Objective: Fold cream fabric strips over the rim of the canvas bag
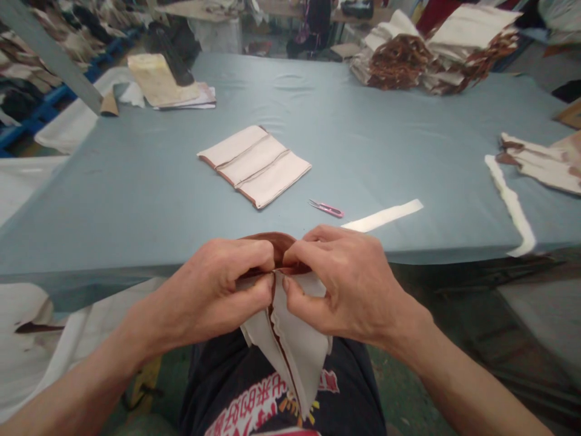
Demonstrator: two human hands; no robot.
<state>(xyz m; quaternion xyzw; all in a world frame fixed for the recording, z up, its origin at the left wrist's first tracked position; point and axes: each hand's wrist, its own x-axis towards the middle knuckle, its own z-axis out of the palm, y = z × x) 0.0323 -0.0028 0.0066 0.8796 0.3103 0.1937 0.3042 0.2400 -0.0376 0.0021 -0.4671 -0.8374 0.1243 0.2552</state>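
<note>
Both hands pinch the top edge of a cream and brown sewn fabric piece close to my body, at the table's front edge. My left hand grips it just left of a seam that runs down the middle. Right beside it, my right hand pinches the same edge on the other side of the seam. Brown material shows inside, behind the fingers. Farther up the table lies a flat cream panel with brown edges and two seams. Pink thread snips rest near my right hand, next to a white strip.
A blue-grey cloth covers the table. Stacks of cream and brown pieces stand at the back right. Papers and a yellowish block lie at the back left. A crumpled white strip hangs near the right front edge.
</note>
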